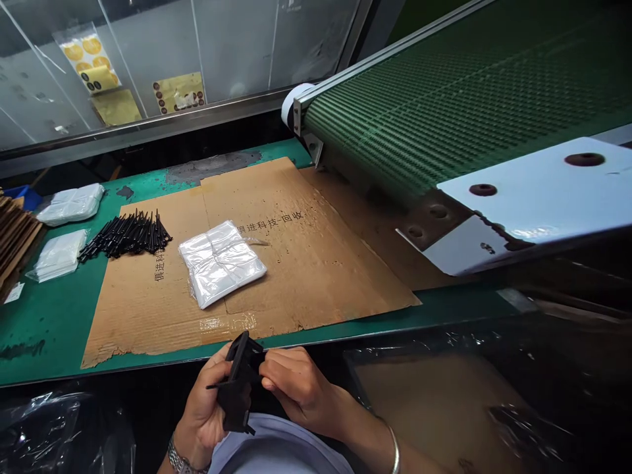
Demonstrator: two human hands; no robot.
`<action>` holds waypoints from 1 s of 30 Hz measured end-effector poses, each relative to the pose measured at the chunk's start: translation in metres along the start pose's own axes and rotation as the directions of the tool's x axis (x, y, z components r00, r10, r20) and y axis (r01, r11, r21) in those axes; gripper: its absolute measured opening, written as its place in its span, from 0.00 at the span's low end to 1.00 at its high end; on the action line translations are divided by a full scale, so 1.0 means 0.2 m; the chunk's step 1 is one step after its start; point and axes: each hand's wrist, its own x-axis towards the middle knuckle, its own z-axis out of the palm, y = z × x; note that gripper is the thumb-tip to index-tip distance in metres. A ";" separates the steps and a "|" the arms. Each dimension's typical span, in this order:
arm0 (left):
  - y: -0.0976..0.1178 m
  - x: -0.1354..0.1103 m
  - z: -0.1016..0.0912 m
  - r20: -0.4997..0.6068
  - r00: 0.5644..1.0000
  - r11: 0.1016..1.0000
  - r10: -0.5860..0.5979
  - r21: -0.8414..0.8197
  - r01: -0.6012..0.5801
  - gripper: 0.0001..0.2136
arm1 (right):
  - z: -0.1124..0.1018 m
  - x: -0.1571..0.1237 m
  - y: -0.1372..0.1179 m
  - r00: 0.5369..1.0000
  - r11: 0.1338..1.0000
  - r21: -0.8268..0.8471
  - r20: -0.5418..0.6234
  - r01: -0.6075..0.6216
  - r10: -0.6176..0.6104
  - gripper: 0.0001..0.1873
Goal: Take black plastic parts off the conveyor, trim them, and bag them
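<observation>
My left hand point(205, 401) is wrapped round a black plastic part point(237, 388) with a frame-like upper end and thin projecting tabs, held tilted just in front of the table edge. My right hand point(299, 382) has its fingers curled and pressed together against the right side of that part; what lies between the fingertips is hidden. Beyond my hands, a stack of clear plastic bags point(223, 262) rests on a flattened cardboard sheet point(316, 276). A pile of thin black plastic pins or ties point(129, 234) lies at the sheet's left edge.
More bag stacks point(60, 255) lie on the green table point(44, 329) at left, near stacked cardboard point(17, 240). A green conveyor belt point(444, 99) with a white side plate point(543, 197) slopes over the right side. Below the table are a plastic-lined box point(434, 401) and clear plastic point(59, 428).
</observation>
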 end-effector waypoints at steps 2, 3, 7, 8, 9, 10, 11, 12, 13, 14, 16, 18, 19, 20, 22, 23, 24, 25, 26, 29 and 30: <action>0.00 0.00 0.01 -0.007 1.000 0.999 0.017 0.032 -0.016 0.10 | -0.01 0.00 -0.02 1.000 0.999 -0.040 0.021 0.018 -0.017 0.23; 0.01 -0.01 0.02 -0.008 1.000 0.999 0.023 0.047 -0.023 0.11 | -0.01 0.00 -0.02 0.999 0.998 -0.064 0.027 0.025 -0.024 0.23; 0.00 -0.01 0.03 0.003 0.999 0.996 0.052 0.075 -0.052 0.10 | -0.02 0.01 -0.05 0.998 0.985 -0.167 0.046 0.044 -0.037 0.21; 0.00 0.00 0.02 0.008 0.998 0.995 0.058 0.080 -0.058 0.10 | -0.02 0.01 -0.05 0.998 0.981 -0.187 0.051 0.046 -0.037 0.21; 0.00 0.00 0.02 0.014 0.998 0.994 0.064 0.087 -0.065 0.10 | -0.02 0.02 -0.05 0.998 0.979 -0.200 0.057 0.049 -0.038 0.21; 0.00 0.00 0.02 0.020 0.998 0.993 0.066 0.095 -0.068 0.09 | -0.02 0.02 -0.05 0.997 0.978 -0.202 0.061 0.057 -0.046 0.21; 0.00 0.00 0.01 0.020 0.998 0.992 0.062 0.105 -0.064 0.09 | -0.02 0.02 -0.05 0.996 0.978 -0.196 0.065 0.069 -0.058 0.21; -0.01 0.00 0.02 0.011 0.998 0.992 0.057 0.116 -0.058 0.07 | -0.02 0.02 -0.05 0.995 0.979 -0.183 0.072 0.086 -0.074 0.21; 0.00 0.00 0.02 -0.002 0.999 0.991 0.051 0.127 -0.050 0.06 | -0.02 0.01 -0.04 0.992 0.981 -0.164 0.083 0.108 -0.095 0.21; 0.00 0.00 0.02 -0.018 0.999 0.990 0.044 0.136 -0.041 0.06 | -0.02 0.01 -0.04 0.988 0.981 -0.143 0.098 0.130 -0.117 0.22; 0.01 0.00 0.03 -0.043 0.999 0.989 0.027 0.144 -0.020 0.07 | -0.03 -0.01 -0.05 0.979 0.981 -0.101 0.137 0.167 -0.152 0.22; 0.01 0.00 0.04 -0.052 0.998 0.989 0.022 0.146 -0.015 0.08 | -0.03 -0.03 -0.06 0.968 0.979 -0.065 0.178 0.192 -0.178 0.22; 0.02 0.00 0.04 -0.056 0.998 0.989 0.029 0.148 -0.020 0.08 | -0.04 -0.05 -0.07 0.964 0.980 -0.044 0.191 0.196 -0.184 0.22; 0.02 0.00 0.04 -0.062 0.997 0.988 0.043 0.153 -0.033 0.08 | -0.05 -0.06 -0.08 0.965 0.982 -0.025 0.192 0.187 -0.179 0.22; 0.02 0.00 0.04 -0.069 0.994 0.983 0.086 0.168 -0.074 0.11 | -0.06 -0.07 -0.10 0.981 0.993 0.000 0.151 0.121 -0.120 0.23; 0.02 0.00 0.05 -0.070 0.992 0.981 0.109 0.171 -0.095 0.12 | -0.07 -0.07 -0.10 0.991 0.998 -0.003 0.114 0.070 -0.069 0.22; 0.01 0.00 0.05 -0.073 0.989 0.979 0.130 0.170 -0.117 0.13 | -0.07 -0.07 -0.11 0.997 1.000 -0.018 0.075 0.020 -0.019 0.22; 0.01 0.00 0.06 -0.078 0.986 0.977 0.151 0.163 -0.136 0.13 | -0.07 -0.07 -0.11 0.999 0.999 -0.043 0.043 -0.021 0.022 0.22; 0.00 0.00 0.07 -0.082 0.983 0.976 0.167 0.152 -0.153 0.13 | -0.06 -0.06 -0.12 0.999 0.996 -0.073 0.027 -0.044 0.046 0.21; -0.02 -0.01 0.08 -0.105 0.969 0.968 0.224 0.140 -0.208 0.15 | -0.04 -0.05 -0.12 0.998 0.990 -0.136 0.046 -0.046 0.053 0.20; -0.03 -0.02 0.08 -0.110 0.965 0.964 0.238 0.146 -0.221 0.16 | -0.03 -0.05 -0.12 0.997 0.989 -0.143 0.055 -0.048 0.056 0.20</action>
